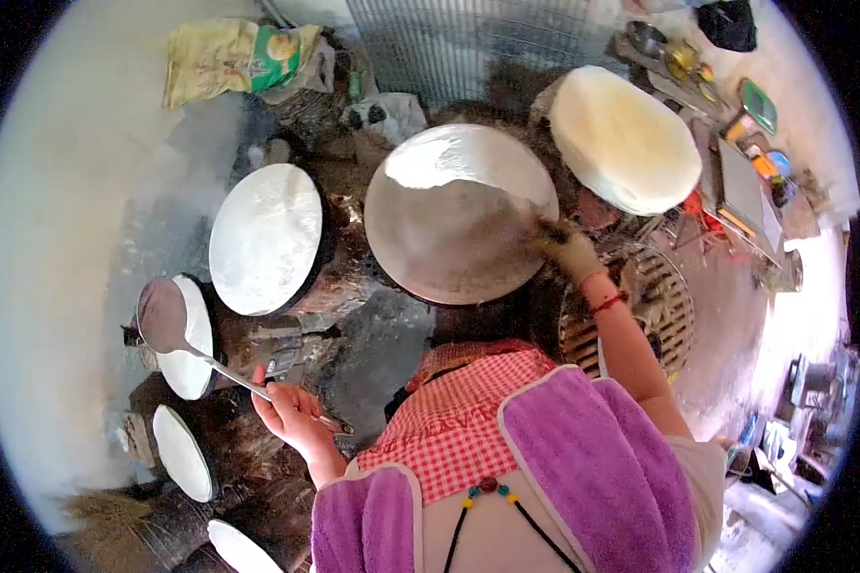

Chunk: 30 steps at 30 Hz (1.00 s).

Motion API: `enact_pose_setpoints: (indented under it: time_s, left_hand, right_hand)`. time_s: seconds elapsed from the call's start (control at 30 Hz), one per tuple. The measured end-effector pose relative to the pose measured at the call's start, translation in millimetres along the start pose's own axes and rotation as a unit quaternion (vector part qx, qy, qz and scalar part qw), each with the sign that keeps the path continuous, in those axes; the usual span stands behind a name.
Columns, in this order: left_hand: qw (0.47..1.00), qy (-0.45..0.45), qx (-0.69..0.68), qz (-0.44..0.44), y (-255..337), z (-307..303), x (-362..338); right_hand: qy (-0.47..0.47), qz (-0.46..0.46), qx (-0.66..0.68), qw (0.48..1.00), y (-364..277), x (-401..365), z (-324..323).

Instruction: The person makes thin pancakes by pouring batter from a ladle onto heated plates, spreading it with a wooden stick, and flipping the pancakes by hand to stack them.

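Purple fluffy cloth (592,449) is lying over the person's shoulders, on top of a red and white checked apron (468,411). The left hand (291,415) is gripping the thin handle of a long grey metal ladle (162,315), with its fingers closed tight around it. The ladle's round scoop is hanging over a round pot with white inside (193,368), low on the left.

The right hand (569,250) is wearing a pale glove and is resting on the right edge of a big round grey metal pan (449,239). It is looking blurry, so nobody can tell if it is clenched on something or loose. A thin white patch of batter (444,158) is sitting on the far part of that pan.

Just left of it, a white round pancake (266,239) is covering a second pan. A thick stack of pale round pancakes (626,138) is sitting beyond the right hand. A yellow and green bag (229,57) is lying far off at the top left.
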<state>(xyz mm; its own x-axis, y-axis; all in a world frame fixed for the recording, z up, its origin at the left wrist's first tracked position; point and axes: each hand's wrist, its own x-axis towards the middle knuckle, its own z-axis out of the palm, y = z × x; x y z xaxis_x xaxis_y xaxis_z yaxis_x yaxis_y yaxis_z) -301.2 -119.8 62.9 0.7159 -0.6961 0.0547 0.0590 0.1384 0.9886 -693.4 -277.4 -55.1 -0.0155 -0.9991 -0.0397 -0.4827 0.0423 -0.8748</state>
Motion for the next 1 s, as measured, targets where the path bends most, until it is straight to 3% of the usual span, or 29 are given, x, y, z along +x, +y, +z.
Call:
enact_pose_setpoints:
  time_s: [0.07,0.1,0.13,0.17,0.2,0.23,0.3,0.37,0.43,0.47,0.5,0.53,0.6,0.63,0.7,0.73,0.8,0.83,0.87,0.93,0.97,1.0]
  left_hand:
    - [1.000,0.011,0.027,0.005,-4.9,-4.8,-0.1]
    - [1.000,0.001,0.026,0.000,-3.3,-2.4,-2.3]
    - [0.999,0.007,0.035,-0.023,-1.7,-0.8,-2.7]
    - [0.999,-0.008,0.024,-0.027,-2.9,-2.5,0.6]
    - [0.999,-0.022,0.009,-0.028,-3.0,-3.4,4.4]
    - [1.000,-0.020,0.002,-0.024,-1.0,-3.2,7.0]
    - [1.000,-0.004,0.005,-0.011,0.4,-2.6,13.2]
    - [1.000,0.005,0.004,-0.008,2.5,-8.0,16.9]
    - [1.000,0.005,0.008,-0.001,-2.4,-16.7,19.1]
    - [1.000,0.004,0.020,-0.008,-5.2,-19.3,21.7]
    - [1.000,-0.004,0.012,-0.019,-9.1,-20.4,23.0]
    - [0.999,-0.009,0.003,-0.031,-11.3,-22.3,21.7]
    - [0.999,-0.008,0.010,-0.051,-15.2,-16.2,25.1]
    - [0.998,-0.013,0.006,-0.056,-19.6,-16.9,28.5]
    - [0.998,-0.011,0.003,-0.069,-19.8,-8.5,35.3]
    - [0.997,-0.006,-0.003,-0.071,-16.8,-3.8,38.7]
    - [0.993,-0.011,-0.009,-0.118,-16.5,1.7,45.1]
    - [0.992,-0.045,-0.004,-0.120,-24.2,-3.4,50.5]
    - [0.991,-0.043,0.007,-0.130,-27.1,-3.0,53.9]
    - [0.971,-0.090,0.097,-0.200,-31.2,4.4,63.3]
    - [0.971,-0.090,0.098,-0.200,-42.1,2.7,69.6]
    - [0.961,-0.143,0.171,-0.164,-61.3,-4.8,76.5]
  right_hand:
    - [-0.051,0.064,0.025,0.996,3.1,30.7,-6.9]
    - [-0.111,0.035,0.147,0.982,24.8,47.1,17.9]
    - [-0.108,0.037,0.151,0.982,6.7,47.4,30.5]
    - [-0.206,0.106,-0.042,0.972,-27.4,52.4,46.4]
    - [-0.290,0.168,-0.235,0.912,-50.0,56.5,53.1]
    - [-0.287,0.162,-0.240,0.913,-47.3,50.6,55.0]
    - [-0.250,-0.034,-0.239,0.938,-22.3,30.0,53.1]
    - [-0.189,-0.091,-0.155,0.965,-24.2,19.7,6.6]
    - [-0.108,-0.011,0.027,0.994,17.7,49.3,-11.2]
    - [-0.042,0.098,-0.086,0.991,15.7,68.6,-14.1]
    - [-0.061,0.053,-0.070,0.994,-25.7,68.4,-18.1]
    - [-0.078,0.006,-0.080,0.994,-7.3,87.1,-2.2]
    - [-0.168,0.010,-0.188,0.968,-40.2,85.3,20.2]
    - [-0.168,0.010,-0.191,0.967,-44.0,75.2,20.7]
    - [-0.187,-0.079,-0.187,0.961,-50.6,49.3,18.9]
    - [-0.190,-0.082,-0.194,0.959,-43.8,41.9,10.9]
    - [-0.166,0.012,-0.145,0.975,-17.3,38.3,-9.2]
    - [-0.103,-0.011,-0.090,0.991,-10.0,47.3,-8.0]
    - [-0.048,0.079,-0.027,0.995,2.7,58.1,0.3]
    - [-0.106,-0.022,-0.043,0.993,21.9,78.7,20.1]
    - [-0.106,-0.022,-0.042,0.993,24.4,73.5,31.8]
    - [-0.145,-0.064,-0.156,0.975,24.6,63.4,44.7]
